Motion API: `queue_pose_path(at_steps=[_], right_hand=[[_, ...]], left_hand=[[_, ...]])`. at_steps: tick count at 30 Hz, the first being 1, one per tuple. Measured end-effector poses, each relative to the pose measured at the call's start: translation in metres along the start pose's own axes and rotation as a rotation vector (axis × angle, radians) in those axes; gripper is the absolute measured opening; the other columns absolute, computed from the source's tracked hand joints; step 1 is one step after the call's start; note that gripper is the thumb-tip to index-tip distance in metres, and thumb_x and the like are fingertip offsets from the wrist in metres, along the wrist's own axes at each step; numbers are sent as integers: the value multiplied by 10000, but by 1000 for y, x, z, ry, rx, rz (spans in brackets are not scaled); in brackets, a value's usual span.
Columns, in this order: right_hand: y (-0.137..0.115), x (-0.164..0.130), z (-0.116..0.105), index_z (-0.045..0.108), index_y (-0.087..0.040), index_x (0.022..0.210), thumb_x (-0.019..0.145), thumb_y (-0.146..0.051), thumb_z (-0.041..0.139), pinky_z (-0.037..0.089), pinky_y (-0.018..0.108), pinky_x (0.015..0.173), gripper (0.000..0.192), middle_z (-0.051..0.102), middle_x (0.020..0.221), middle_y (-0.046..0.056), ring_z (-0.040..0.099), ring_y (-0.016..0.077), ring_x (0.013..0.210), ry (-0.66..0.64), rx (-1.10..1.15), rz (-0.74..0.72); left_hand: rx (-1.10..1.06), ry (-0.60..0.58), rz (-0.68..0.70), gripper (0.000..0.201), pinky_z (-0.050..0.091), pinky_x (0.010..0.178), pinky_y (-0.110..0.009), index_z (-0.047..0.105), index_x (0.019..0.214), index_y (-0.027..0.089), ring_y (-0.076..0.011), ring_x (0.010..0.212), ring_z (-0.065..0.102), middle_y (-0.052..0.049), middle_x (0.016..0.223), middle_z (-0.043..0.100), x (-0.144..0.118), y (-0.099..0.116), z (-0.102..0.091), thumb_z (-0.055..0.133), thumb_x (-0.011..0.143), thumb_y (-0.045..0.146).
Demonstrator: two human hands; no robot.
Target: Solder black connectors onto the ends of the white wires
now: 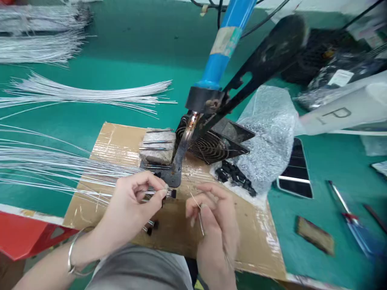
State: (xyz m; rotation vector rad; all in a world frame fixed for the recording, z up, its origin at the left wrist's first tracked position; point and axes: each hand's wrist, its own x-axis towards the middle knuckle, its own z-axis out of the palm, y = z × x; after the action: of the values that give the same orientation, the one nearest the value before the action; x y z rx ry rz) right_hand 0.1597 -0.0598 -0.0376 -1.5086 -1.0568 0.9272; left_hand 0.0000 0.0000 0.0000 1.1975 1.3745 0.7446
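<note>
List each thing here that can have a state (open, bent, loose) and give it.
Left hand: pinching a black-tipped wire.
Right hand: holding a thin metal piece.
Near wires: loosely spread.
Middle wire bundle: bunched, ends fanned.
Blue tool: tilted; on or off, cannot tell.
Phone: lying flat, screen mostly dark.
Clear plastic bag: crumpled.
Black pieces: heaped.
Cardboard: flat.

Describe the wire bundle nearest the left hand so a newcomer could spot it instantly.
Start at the tan cardboard on the green tabletop. A bundle of pale wires runs from the picture's left edge across the cardboard's left side to the left hand. Only it overlaps the cardboard; the bundles farther back don't.
</note>
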Motion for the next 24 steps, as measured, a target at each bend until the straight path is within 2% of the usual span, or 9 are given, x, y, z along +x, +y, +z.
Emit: queue_pose_path(at_steps=[2, 4, 7, 10, 13, 16, 18, 24], right_hand=[[-9, 0, -2, 533, -242, 871, 1086, -360, 448, 314, 271, 533, 260, 440, 652, -62, 398, 121, 557, -6, -53, 27], [-16, 1, -2, 472, -224, 745, 1073, -330, 474, 345, 271, 573, 345, 437, 693, -42, 421, 123, 607, -12, -69, 11], [-23, 4, 3, 520, -222, 752, 1040, -276, 534, 476, 297, 782, 293, 625, 897, 14, 601, 158, 837, -25, -19, -99], [-27, 4, 9, 559, -234, 785, 1015, -225, 595, 514, 317, 956, 233, 739, 1130, 33, 687, 181, 1083, -8, 60, -94], [-27, 5, 11, 572, -244, 800, 1009, -219, 628, 553, 237, 955, 217, 774, 1163, 6, 731, 133, 1082, -11, 125, -24], [-24, 9, 9, 592, -242, 802, 996, -204, 653, 565, 186, 961, 207, 789, 1167, -1, 749, 116, 1089, -63, 146, -36], [-23, 12, 7, 599, -239, 801, 989, -196, 661, 575, 189, 965, 203, 794, 1166, 6, 754, 128, 1101, -83, 165, -35], [-31, 14, 13, 589, -233, 755, 963, -230, 680, 595, 268, 988, 227, 802, 1135, 33, 769, 169, 1066, 4, 215, 89]], left_hand=[[-9, 6, -2, 97, 497, 640, -222, 695, 721, 175, -143, 741, 693, -41, 850, 768, 0, 0, -1, 688, 797, 234], [-10, 9, -9, 99, 492, 633, -228, 695, 724, 173, -142, 726, 684, -43, 855, 767, 1, 1, -1, 686, 796, 241], [2, 10, -26, 113, 472, 608, -237, 691, 725, 169, -145, 709, 670, -50, 863, 764, 4, 3, -1, 680, 797, 255], [19, 6, -34, 126, 450, 589, -246, 687, 737, 165, -150, 693, 658, -58, 867, 761, 8, 5, -1, 673, 804, 270], [27, 10, -29, 142, 432, 574, -249, 682, 733, 164, -151, 679, 636, -63, 844, 751, 11, 6, -1, 668, 807, 284], [28, 20, -19, 141, 424, 567, -246, 693, 742, 167, -154, 688, 627, -65, 839, 745, 13, 6, 0, 665, 812, 285], [29, 27, -15, 135, 436, 579, -247, 698, 748, 168, -164, 712, 636, -69, 839, 742, 13, 7, 0, 664, 812, 282], [49, 45, -14, 135, 484, 627, -274, 696, 739, 169, -204, 763, 676, -99, 862, 746, 16, 9, 0, 662, 795, 287]])
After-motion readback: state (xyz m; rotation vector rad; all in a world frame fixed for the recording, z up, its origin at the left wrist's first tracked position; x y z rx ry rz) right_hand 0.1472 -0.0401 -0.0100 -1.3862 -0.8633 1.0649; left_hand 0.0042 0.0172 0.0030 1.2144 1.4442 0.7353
